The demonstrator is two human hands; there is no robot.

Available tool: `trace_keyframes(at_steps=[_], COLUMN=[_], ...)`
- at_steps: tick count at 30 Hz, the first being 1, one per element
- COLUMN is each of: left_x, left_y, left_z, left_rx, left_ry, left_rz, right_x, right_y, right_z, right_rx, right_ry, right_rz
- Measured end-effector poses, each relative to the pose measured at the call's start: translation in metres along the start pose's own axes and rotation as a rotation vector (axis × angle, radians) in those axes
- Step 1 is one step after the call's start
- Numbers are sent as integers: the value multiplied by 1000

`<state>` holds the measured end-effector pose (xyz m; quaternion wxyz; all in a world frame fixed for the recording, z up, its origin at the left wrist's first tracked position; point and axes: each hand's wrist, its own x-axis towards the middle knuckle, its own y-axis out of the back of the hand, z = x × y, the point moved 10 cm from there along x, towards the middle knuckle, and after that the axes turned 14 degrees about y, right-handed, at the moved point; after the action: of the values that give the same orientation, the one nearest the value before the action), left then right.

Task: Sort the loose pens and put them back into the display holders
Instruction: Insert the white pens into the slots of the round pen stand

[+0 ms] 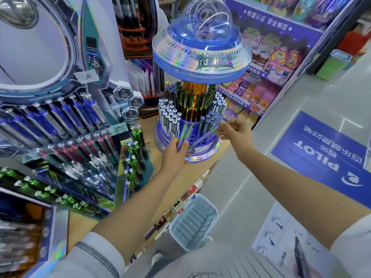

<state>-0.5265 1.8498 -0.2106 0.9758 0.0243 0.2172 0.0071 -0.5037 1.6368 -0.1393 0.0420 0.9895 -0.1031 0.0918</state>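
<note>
A round blue carousel pen holder (202, 152) with a domed top stands on a wooden counter. Its rings hold many upright pens, white-capped on the left and dark green in the middle. My left hand (175, 155) grips a small bunch of purple and green pens (185, 132) in front of the holder's base. My right hand (235, 130) pinches one purple pen (204, 136), slanted down with its tip over the empty holes in the base ring.
A tall tiered display (60, 137) of blue, red and green pens fills the left side. A light blue basket (193, 221) sits on the floor below the counter (192, 175). Shelves of pink boxes (261, 91) stand behind, and the tiled aisle floor (251, 197) lies to the right.
</note>
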Motion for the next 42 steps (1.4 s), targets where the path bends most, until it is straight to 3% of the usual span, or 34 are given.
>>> trace_keyframes(at_steps=[4, 12, 27, 30, 35, 42], left_x=[4, 4, 0, -4, -18, -24], left_y=[15, 15, 10, 7, -8, -22], left_z=[-1, -3, 0, 3, 15, 19], left_rx=[43, -25, -48, -51, 8, -6], left_ry=[-2, 10, 19, 16, -41, -6], left_rz=[59, -67, -156, -167, -239, -292], right_x=[7, 3, 2, -4, -23, -26], right_y=[10, -15, -33, -32, -59, -47], right_z=[-9, -16, -7, -8, 4, 8], right_rx=[-131, -512, -590, -530, -291, 27], right_ry=[78, 227, 144, 140, 10, -146], right_rz=[108, 32, -51, -55, -328, -242])
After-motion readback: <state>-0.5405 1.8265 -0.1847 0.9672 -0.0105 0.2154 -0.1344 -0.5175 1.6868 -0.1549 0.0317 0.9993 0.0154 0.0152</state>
